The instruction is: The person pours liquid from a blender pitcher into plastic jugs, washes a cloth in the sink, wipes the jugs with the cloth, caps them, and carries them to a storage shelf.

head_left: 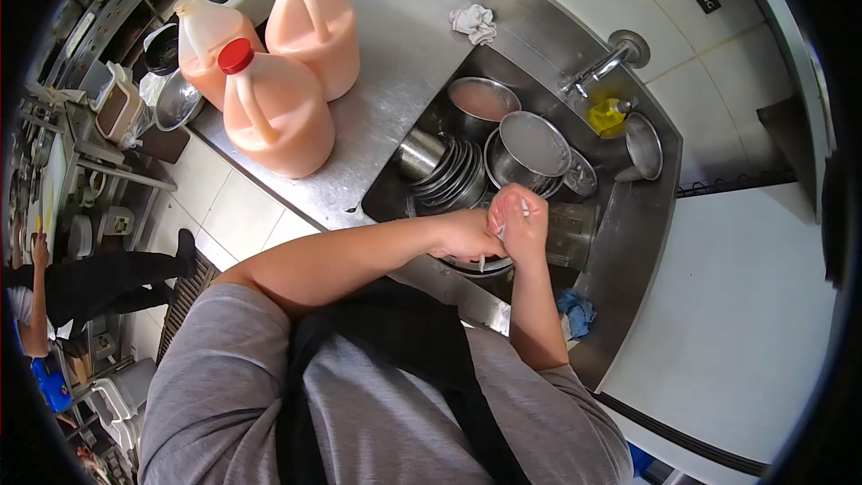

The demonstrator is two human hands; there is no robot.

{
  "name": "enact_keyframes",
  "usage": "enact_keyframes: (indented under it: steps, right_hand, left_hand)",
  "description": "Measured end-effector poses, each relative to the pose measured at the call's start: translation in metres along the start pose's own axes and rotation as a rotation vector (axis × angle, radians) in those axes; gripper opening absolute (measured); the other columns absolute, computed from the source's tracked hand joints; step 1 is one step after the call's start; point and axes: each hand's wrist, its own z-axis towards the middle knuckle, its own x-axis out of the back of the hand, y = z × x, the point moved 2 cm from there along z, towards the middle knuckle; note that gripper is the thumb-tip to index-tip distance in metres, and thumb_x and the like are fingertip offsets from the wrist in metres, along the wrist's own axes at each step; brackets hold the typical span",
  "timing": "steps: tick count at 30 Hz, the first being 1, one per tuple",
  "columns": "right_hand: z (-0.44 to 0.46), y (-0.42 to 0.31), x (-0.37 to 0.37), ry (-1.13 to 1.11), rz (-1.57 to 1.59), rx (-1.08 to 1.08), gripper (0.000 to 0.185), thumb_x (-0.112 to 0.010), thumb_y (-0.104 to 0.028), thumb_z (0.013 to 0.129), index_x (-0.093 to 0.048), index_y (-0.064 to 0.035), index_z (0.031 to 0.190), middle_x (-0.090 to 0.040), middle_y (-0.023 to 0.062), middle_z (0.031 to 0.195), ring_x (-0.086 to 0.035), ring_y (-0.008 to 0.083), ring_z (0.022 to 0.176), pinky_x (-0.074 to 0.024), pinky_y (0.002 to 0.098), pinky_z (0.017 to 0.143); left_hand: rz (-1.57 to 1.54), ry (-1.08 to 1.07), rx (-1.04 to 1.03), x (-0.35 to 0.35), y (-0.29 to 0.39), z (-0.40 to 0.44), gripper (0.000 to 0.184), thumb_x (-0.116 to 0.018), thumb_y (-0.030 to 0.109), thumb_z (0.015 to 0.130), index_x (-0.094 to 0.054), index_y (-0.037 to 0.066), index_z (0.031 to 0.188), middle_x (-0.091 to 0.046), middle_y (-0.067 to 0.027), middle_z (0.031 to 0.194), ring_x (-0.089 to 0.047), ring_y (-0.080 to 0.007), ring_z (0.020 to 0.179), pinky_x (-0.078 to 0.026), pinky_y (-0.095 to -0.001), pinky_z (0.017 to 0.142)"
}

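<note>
My left hand [469, 233] and my right hand [525, 220] meet over the near side of the sink [382, 184], fingers closed and pressed together. Small bits of something white show at my right fingers and below my left hand; its kind is mostly hidden. A round metal rim shows partly under my hands. Just beyond them, a metal pot [534, 144] holds greyish liquid. To its left lies a stack of metal dishes [453, 175] beside a metal cylinder [420, 154]. Farther back, another pot [483, 101] holds pinkish liquid. A clear container [570, 233] stands right of my hands.
Three large jugs [278, 117] of pink-orange liquid stand on the steel counter at left. A faucet [602, 67], yellow bottle [609, 115] and metal bowl [642, 148] line the sink's far right. A blue cloth [576, 313] lies at right. Another person [108, 283] stands at far left.
</note>
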Motion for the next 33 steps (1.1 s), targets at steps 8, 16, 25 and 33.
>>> enact_keyframes:
  steps: [8, 16, 25, 33]
  right_hand:
    - [0.027, 0.086, -0.004, 0.458, 0.201, -0.191, 0.043, -0.047, -0.034, 0.098, -0.043, -0.0091, 0.063, -0.037, -0.0044, 0.054, -0.033, 0.0058, 0.048, -0.0273, 0.0229, 0.043]
    - [0.061, 0.152, -0.017, 0.556, -0.388, -0.196, 0.058, -0.043, -0.042, 0.097, -0.049, 0.0022, 0.06, -0.048, 0.0132, 0.052, -0.044, 0.0236, 0.048, -0.0356, 0.0394, 0.05]
    - [0.074, 0.158, -0.036, 0.562, -0.564, -0.249, 0.061, -0.041, -0.041, 0.097, -0.048, 0.0052, 0.058, -0.048, 0.0197, 0.054, -0.048, 0.0281, 0.053, -0.0363, 0.0444, 0.056]
    - [0.014, 0.103, -0.032, 0.216, 0.204, -0.115, 0.045, -0.047, -0.015, 0.095, -0.023, -0.0059, 0.132, -0.046, 0.0122, 0.12, -0.049, 0.0213, 0.107, -0.0394, 0.0352, 0.093]
  left_hand:
    - [0.743, 0.519, -0.085, 0.028, -0.032, 0.03, 0.027, -0.059, 0.021, 0.075, -0.066, -0.005, 0.08, -0.064, -0.0275, 0.084, -0.061, -0.0441, 0.082, -0.05, -0.0458, 0.074]
    - [0.894, 0.614, 0.214, 0.066, -0.046, 0.027, 0.033, -0.053, 0.028, 0.081, -0.069, 0.002, 0.094, -0.065, -0.0217, 0.101, -0.064, -0.0349, 0.096, -0.051, -0.0443, 0.084]
    - [1.015, 0.63, 0.253, 0.073, -0.039, 0.007, 0.033, -0.052, 0.029, 0.082, -0.069, 0.005, 0.096, -0.065, -0.0208, 0.104, -0.063, -0.0326, 0.099, -0.05, -0.0433, 0.085]
    - [0.202, 0.558, -0.133, 0.074, -0.047, -0.042, 0.087, -0.081, 0.03, 0.068, -0.027, -0.008, 0.126, -0.052, -0.0181, 0.106, -0.054, -0.0215, 0.096, -0.047, -0.0315, 0.08]
